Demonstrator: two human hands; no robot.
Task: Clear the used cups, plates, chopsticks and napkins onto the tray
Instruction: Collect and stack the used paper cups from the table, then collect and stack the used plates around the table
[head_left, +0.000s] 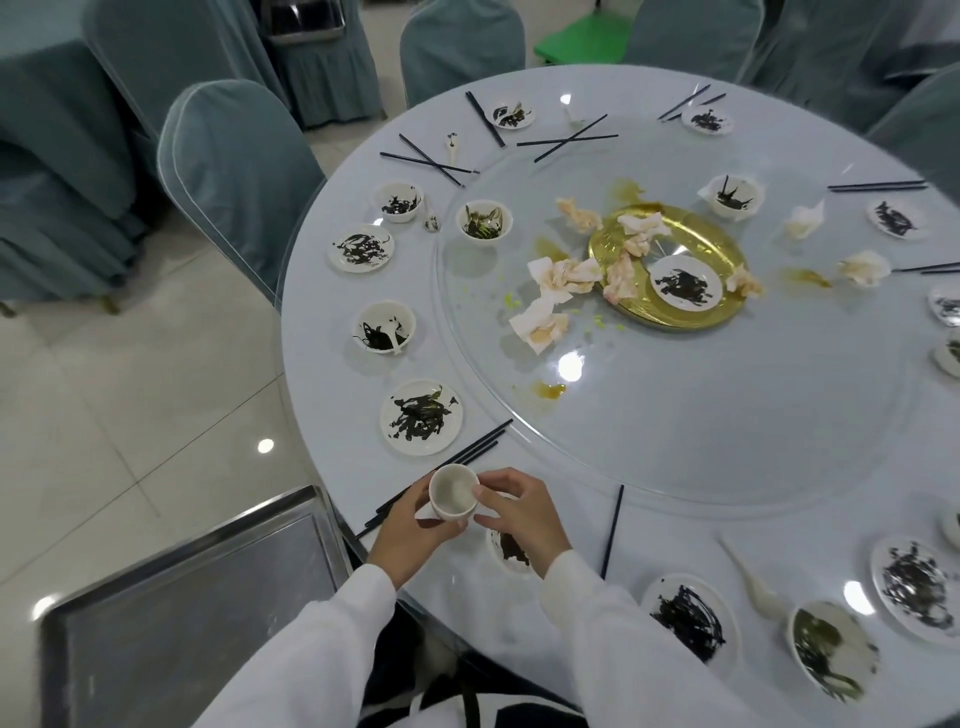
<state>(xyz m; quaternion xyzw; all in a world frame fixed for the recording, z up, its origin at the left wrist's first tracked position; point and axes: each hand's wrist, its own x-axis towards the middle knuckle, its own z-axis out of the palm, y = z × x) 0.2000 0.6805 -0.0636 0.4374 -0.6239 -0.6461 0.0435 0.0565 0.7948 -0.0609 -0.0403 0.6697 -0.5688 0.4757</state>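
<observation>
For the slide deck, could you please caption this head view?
Both hands, left hand and right hand, hold a white cup above the table's edge, beside the steel tray.

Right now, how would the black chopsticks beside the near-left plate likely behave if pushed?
The black chopsticks look thin and stiff, so they'd probably slide or roll easily on the glossy table. They lie near its edge, so a push could tip them off.

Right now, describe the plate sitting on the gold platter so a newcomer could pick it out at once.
Start at the round table and find the glass turntable in its middle. On it lies a gold platter, ringed by crumpled napkins. The white plate smeared black is the only plate resting on gold.
</observation>
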